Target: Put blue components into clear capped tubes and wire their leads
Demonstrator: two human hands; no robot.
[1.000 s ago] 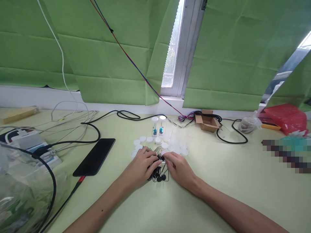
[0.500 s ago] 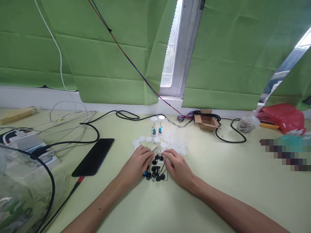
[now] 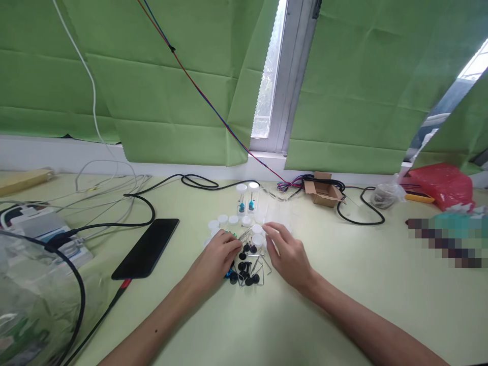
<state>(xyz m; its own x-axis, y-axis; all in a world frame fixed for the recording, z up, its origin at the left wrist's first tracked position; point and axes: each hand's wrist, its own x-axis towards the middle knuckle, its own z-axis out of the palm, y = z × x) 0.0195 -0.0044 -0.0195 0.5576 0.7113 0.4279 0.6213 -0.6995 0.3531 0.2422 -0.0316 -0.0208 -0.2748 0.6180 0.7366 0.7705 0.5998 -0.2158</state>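
Note:
My left hand [image 3: 222, 250] rests on the table at the left side of a small heap, its fingers bent and pressed together; whatever they may hold is hidden. My right hand [image 3: 288, 250] hovers at the heap's right with thumb and fingers apart, nearest to some white round lids [image 3: 257, 239]. Between the hands lie several black round-headed pieces [image 3: 242, 266], bent metal hex keys [image 3: 261, 274] and thin metal pins [image 3: 245, 234]. A bit of blue shows beside my left hand. Behind the heap stand two clear vials with white caps [image 3: 253, 187], each holding a small blue part [image 3: 251, 205].
Left of my hands lies a black phone [image 3: 147, 249] with a cable plugged in. A power strip [image 3: 49, 234], loose cables and a clear plastic bag [image 3: 34, 315] fill the far left. At the back right are an open cardboard box [image 3: 324, 192] and a red bag [image 3: 442, 185].
My right hand has moved right, away from the heap, and its fingers have spread. More of the white lids and hex keys now shows. My left hand has stayed nearly still.

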